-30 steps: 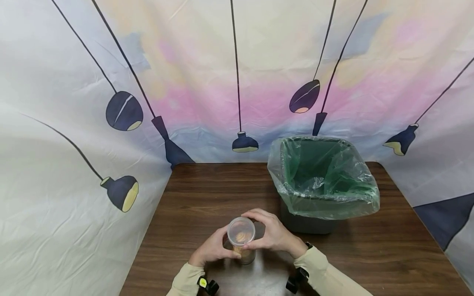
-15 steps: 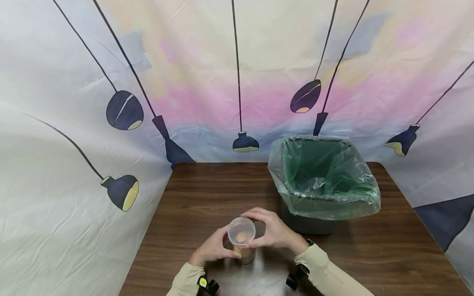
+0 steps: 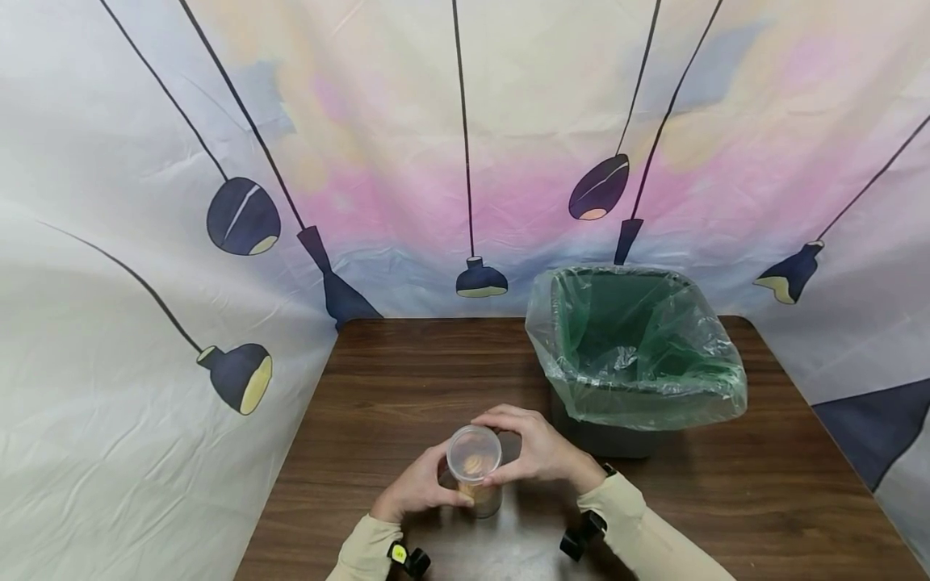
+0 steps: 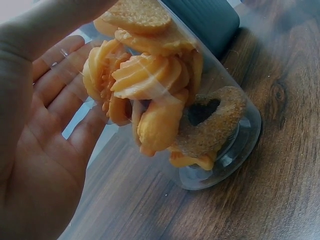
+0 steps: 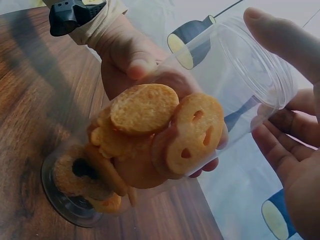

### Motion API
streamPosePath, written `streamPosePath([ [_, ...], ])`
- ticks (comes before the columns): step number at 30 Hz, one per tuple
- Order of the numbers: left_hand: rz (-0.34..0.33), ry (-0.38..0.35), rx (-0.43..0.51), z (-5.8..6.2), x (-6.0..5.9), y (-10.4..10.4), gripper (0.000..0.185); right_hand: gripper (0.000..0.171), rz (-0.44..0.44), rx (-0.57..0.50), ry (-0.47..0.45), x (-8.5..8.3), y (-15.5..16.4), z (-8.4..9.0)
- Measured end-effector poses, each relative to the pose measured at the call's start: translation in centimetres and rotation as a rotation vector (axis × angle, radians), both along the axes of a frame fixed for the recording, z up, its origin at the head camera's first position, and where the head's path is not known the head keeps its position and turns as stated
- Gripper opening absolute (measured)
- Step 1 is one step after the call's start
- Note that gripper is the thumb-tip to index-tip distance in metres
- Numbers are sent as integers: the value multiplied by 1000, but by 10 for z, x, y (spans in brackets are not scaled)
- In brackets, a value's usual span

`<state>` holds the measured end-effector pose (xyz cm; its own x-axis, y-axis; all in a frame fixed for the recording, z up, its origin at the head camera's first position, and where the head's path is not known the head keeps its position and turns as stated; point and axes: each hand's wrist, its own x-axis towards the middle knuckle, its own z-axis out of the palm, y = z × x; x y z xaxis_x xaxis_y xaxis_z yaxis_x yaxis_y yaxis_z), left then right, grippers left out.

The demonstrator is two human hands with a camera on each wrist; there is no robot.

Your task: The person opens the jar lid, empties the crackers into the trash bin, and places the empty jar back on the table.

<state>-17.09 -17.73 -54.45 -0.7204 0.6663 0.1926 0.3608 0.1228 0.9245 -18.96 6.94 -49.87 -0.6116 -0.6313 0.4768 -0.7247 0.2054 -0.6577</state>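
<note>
Wrist views reveal snacks (image 5: 150, 135) inside the clear jar (image 3: 474, 472); left hand (image 3: 417, 490) cups its body, right hand (image 3: 538, 453) grips the lid, whose seal is hidden.

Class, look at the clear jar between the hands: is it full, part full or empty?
Part full. In the right wrist view the clear jar holds snacks in its lower part only; its upper part is bare.

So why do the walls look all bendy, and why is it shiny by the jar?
Head view: the wide lens bows the lamp-printed backdrop, and light glares off the brown wooden table below the clear plastic jar of orange snacks. Left wrist view: the left hand is soft and washed out. Right wrist view: dim, right hand shadowed.
</note>
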Motion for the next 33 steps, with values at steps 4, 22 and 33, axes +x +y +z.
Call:
streamPosePath([
  [4,-6,6,-2,4,1,0,73,68,5,9,0,-2,1,0],
  [22,-10,15,-9,1,-1,-1,75,69,78,3,2,-11,2,1],
  [33,-2,-5,-19,0,0,-1,75,69,136,-10,-87,-6,0,16],
])
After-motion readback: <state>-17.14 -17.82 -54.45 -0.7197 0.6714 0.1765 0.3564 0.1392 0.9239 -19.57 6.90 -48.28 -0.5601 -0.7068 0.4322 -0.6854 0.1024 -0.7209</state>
